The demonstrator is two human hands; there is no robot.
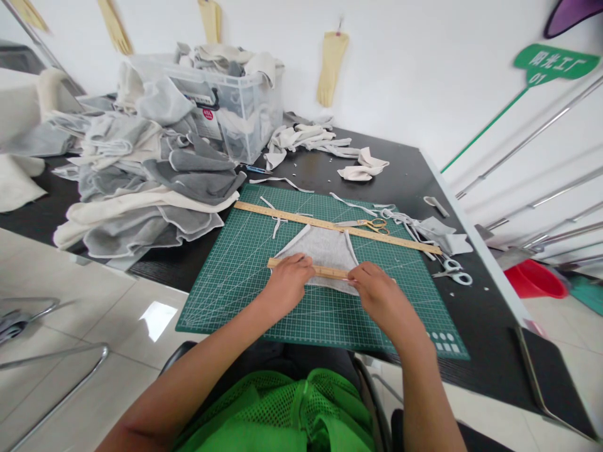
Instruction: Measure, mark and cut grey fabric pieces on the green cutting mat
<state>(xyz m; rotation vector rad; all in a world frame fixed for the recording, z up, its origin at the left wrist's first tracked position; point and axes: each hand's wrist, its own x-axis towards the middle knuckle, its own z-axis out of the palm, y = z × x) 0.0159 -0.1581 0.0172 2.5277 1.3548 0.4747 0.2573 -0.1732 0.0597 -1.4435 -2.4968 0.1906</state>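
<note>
From my remote seat I see the grey cloth piece [325, 246] on the green cutting mat [221, 282], near the desk's [400, 141] front edge, with a short wooden ruler [327, 271] laid across it. The left hand [293, 277] has its fingers bent and barely spread over the ruler's left part, bearing down; I can't tell whether they grip it. The right hand's [374, 285] fingers are drawn together near its right part; whether they pinch a slim tool, I can't tell.

My worry is slippage: the cloth looks soft, so uneven pressure could skew the ruler or drag a rumple beneath it. Farther from the desk's front edge, gold-handled scissors [374, 225] rest on a long wooden ruler [292, 216]; a forward nudge there could shift both and perhaps disturb the cloth's far edge
</note>
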